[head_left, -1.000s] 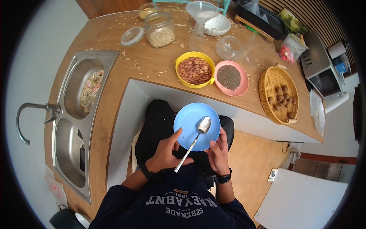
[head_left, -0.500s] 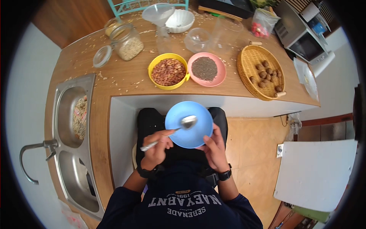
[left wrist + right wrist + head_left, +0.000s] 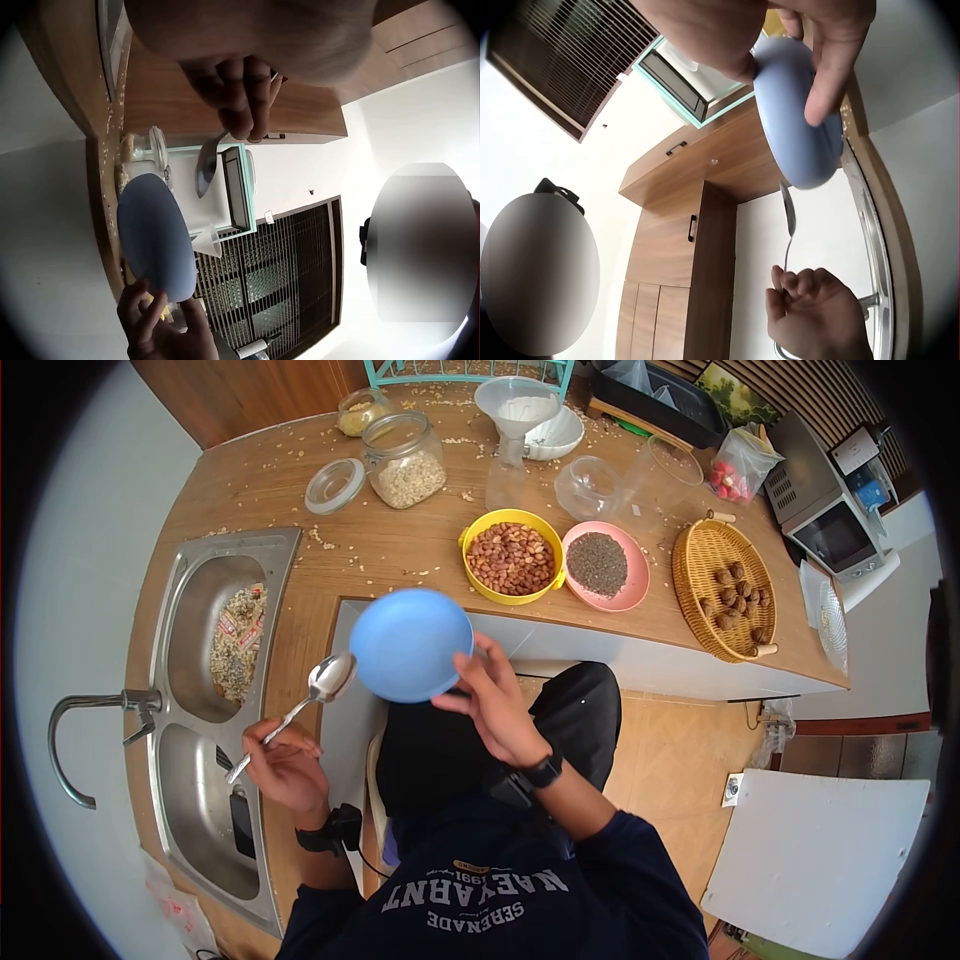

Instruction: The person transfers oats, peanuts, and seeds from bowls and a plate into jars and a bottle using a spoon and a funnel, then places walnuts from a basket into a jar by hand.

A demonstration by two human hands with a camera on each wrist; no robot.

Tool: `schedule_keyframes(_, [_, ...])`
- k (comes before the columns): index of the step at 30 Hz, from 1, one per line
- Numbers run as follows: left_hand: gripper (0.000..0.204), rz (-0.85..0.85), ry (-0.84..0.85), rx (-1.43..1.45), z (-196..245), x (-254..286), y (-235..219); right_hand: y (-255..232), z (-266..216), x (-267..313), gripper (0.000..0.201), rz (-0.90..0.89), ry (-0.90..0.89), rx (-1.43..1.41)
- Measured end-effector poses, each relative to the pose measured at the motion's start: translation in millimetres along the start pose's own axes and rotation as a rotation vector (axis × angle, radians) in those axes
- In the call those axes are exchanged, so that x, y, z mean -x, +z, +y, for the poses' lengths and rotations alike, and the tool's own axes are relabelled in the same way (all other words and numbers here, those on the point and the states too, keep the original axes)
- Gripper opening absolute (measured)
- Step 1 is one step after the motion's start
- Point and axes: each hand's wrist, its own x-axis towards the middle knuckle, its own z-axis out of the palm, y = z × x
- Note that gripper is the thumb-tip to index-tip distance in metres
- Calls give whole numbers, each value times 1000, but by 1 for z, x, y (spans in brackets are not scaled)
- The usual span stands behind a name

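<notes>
My left hand pinches a metal spoon by its patterned handle, out to the left near the sink's edge. The spoon's bowl is close beside the rim of a blue plate. My right hand grips that plate at its right side, thumb on one face and fingers on the other. In the right wrist view the plate is tilted, with the spoon below it. The left wrist view shows the plate from its side, held up off the counter.
A double sink with spilled oats lies at left. On the counter stand a yellow bowl of peanuts, a pink plate of dark seeds, a wicker basket of walnuts, an oat jar and a funnel.
The plate has moved left from above my lap, held by my right hand. My left hand has taken hold of the spoon, lifted it out of the plate and carried it left.
</notes>
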Motion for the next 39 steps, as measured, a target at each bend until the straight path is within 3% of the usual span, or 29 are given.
schedule_keyframes(7, [45,36,-63,-42,6,13,-24,37,15,-74,53,119,-208,-36])
schedule_keyframes(14, [43,-61,-121,-72,-8,10,-18,42,19,-75,64,167,-228,-30])
schedule_keyframes(16, [43,-67,-145,-91,-10,7,-12,35,22,-76,75,57,-287,46])
schedule_keyframes(20, [45,-123,-161,-36,-14,2,-2,14,24,-59,66,60,-318,160])
schedule_keyframes(22, [46,-123,-150,-136,-16,3,0,-3,21,-45,55,111,-363,193])
schedule_keyframes(24, [46,-139,-148,-163,-21,5,-4,-35,14,-35,44,175,-600,407])
schedule_keyframes(26, [47,-152,-149,-197,-24,6,-4,-58,-12,-20,33,355,-575,396])
schedule_keyframes(29, [48,-178,-202,-234,-24,8,-3,-80,-43,-13,28,506,-719,535])
schedule_keyframes(31, [48,-192,-228,-252,-26,8,0,-83,-66,-8,24,714,-806,816])
schedule_keyframes(32, [48,-192,-227,-248,-27,9,1,-91,-74,-10,24,714,-810,818])
schedule_keyframes(35, [47,-223,-191,-273,-29,16,1,-109,-90,-14,25,826,-658,1193])
schedule_keyframes(39, [44,-311,-162,-319,-32,22,1,-112,-101,-14,25,868,-669,1284])
